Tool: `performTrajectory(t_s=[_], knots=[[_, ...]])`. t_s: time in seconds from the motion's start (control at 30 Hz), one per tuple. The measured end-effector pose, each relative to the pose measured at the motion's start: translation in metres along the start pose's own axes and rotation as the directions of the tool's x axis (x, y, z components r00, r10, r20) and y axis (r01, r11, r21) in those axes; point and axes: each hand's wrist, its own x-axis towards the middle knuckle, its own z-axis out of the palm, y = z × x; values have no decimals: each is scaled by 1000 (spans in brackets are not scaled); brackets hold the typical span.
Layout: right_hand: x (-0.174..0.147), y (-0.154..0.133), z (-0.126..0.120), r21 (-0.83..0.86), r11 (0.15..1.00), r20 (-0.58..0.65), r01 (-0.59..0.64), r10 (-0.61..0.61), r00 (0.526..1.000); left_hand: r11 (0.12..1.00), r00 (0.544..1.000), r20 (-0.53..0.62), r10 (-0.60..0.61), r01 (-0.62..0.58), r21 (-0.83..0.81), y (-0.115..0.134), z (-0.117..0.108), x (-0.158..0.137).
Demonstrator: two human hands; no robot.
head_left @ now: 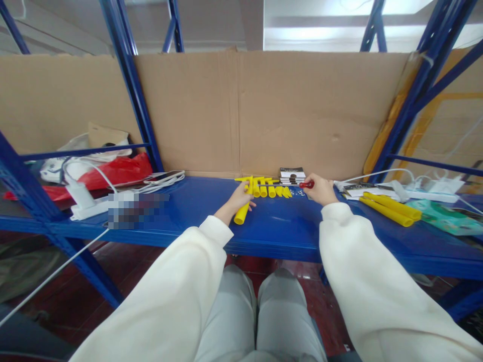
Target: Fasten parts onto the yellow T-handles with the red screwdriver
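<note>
My left hand [237,200] is wrapped round a yellow plastic tube [242,215], whose wide open end points toward me. My right hand [320,190] grips a screwdriver by its red handle [307,184]. The thin shaft lies level and runs left toward the upper part of the tube; I cannot tell whether the tip touches it. Beneath and behind the shaft, several yellow tubes and cone-like pieces [271,191] lie in a row on the blue shelf [279,221]. Tiny pale bits [297,193] are scattered beside them, left of my right hand.
A small stack of black-and-white boxes or cards [292,174] stands by the cardboard back panel [287,110]. On the right lie long yellow tubes [392,209], a green packet [445,216] and white cables. A power strip [92,203] and red bag [121,170] sit left.
</note>
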Motion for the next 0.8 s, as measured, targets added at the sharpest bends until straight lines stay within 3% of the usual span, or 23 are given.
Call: performTrajectory(t_s=[0.8], knots=[[0, -2, 13, -2, 999, 56, 33, -33, 998, 998, 998, 9, -54, 54, -33, 7, -2, 1]])
